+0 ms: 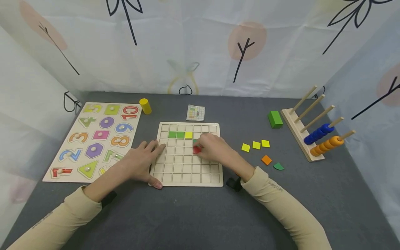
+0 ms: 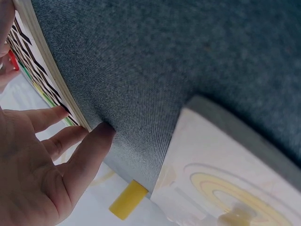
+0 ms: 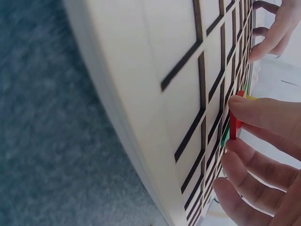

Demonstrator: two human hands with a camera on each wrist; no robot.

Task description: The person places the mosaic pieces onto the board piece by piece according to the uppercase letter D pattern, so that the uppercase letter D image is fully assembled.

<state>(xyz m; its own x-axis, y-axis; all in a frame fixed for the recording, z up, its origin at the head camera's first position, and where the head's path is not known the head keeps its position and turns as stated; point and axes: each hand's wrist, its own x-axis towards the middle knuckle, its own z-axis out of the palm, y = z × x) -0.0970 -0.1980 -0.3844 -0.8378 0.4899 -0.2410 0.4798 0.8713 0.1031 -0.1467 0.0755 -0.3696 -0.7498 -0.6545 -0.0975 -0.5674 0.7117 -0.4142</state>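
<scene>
A wooden grid board point(image 1: 186, 169) lies flat in the middle of the table. My left hand point(image 1: 141, 162) rests along its left edge with fingers spread, thumb near the front corner and fingertips on the rim. Over the board's right half, my right hand point(image 1: 213, 147) pinches a red tile point(image 3: 233, 123) between thumb and fingers, close to the grid. Just beyond it sits a green piece point(image 3: 225, 135), mostly covered by the hand in the head view. Two green tiles point(image 1: 176, 134) and a yellow tile point(image 1: 189, 135) fill neighbouring cells in an upper row.
Right of the board lie several yellow tiles point(image 1: 256, 145), an orange tile point(image 1: 266, 160) and a green quarter-round piece point(image 1: 278, 166). Farther right are a green block point(image 1: 275, 119) and a peg stand point(image 1: 298, 133). A number puzzle point(image 1: 82, 140), yellow cylinder point(image 1: 145, 106) and pattern card point(image 1: 196, 113) stand left and behind.
</scene>
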